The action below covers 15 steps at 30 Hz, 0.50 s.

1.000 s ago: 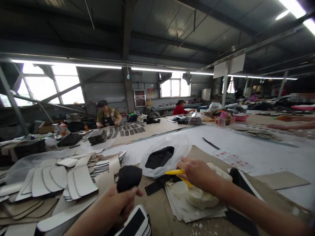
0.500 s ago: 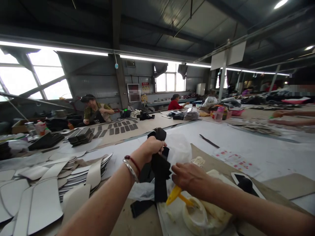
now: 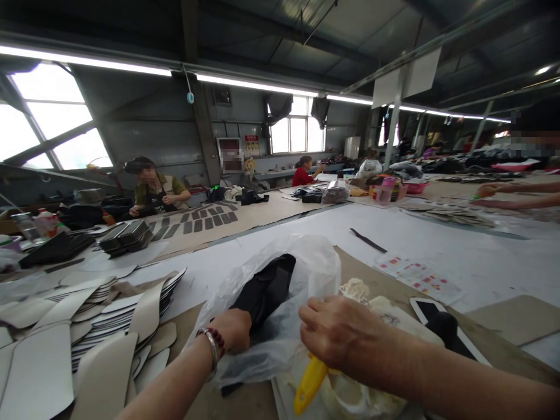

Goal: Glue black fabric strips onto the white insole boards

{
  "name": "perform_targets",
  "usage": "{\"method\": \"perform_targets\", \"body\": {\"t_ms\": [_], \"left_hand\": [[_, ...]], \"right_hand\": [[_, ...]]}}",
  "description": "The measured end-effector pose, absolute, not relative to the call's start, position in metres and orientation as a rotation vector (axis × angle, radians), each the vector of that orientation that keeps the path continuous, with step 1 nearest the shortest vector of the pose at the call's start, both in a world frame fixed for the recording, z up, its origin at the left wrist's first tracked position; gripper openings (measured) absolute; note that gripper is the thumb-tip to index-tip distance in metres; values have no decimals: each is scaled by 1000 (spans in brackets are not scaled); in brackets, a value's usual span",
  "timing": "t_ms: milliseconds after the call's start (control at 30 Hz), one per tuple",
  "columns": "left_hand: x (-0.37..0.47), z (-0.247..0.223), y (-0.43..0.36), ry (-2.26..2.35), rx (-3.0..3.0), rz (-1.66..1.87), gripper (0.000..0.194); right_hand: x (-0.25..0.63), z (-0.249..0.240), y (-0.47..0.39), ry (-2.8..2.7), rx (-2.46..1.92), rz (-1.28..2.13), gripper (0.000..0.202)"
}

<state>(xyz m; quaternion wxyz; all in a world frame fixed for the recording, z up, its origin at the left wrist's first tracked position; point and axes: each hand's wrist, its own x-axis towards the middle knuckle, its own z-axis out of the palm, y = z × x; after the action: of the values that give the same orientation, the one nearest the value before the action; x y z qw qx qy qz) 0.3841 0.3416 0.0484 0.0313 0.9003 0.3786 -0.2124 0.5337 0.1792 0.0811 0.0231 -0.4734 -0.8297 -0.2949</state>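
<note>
My left hand (image 3: 235,328) is curled at the near side of a clear plastic bag (image 3: 321,265), right by the black material pieces (image 3: 271,286) inside it. Its fingertips are hidden, so what they grip does not show. My right hand (image 3: 328,326) is closed around a yellow-handled brush (image 3: 310,385), the handle end pointing down and toward me. The head of the brush is out of sight. Under that hand stands a whitish, smeared round container (image 3: 345,399), partly covered by the wrist. A dark end of material (image 3: 230,389) shows below the bag.
Curved white panels (image 3: 48,361) lie stacked at left. A phone-like white-edged object (image 3: 464,344) with a black item (image 3: 441,326) lies at right. A dark strip (image 3: 368,240) rests farther back. Co-workers (image 3: 160,186) sit across; another person's hands (image 3: 494,191) are at far right.
My left hand has moved down and left from above the bag, and the black strips it held up no longer show raised. The bag is spread wider, with black pieces visible inside.
</note>
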Motion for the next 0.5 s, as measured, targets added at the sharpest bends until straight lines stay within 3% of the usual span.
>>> {"method": "perform_targets", "body": {"t_ms": [167, 333, 400, 500], "left_hand": [[376, 55, 341, 1127, 2649, -678, 33], [375, 65, 352, 1087, 2515, -565, 81], [378, 66, 353, 1097, 2568, -486, 72], [390, 66, 351, 1154, 2683, -319, 39]], "right_hand": [[531, 80, 183, -2550, -1418, -914, 13], [531, 76, 182, -2529, -1366, -922, 12], [532, 76, 182, -2533, -1367, -917, 12], [533, 77, 181, -2527, -1355, -919, 12]]}}
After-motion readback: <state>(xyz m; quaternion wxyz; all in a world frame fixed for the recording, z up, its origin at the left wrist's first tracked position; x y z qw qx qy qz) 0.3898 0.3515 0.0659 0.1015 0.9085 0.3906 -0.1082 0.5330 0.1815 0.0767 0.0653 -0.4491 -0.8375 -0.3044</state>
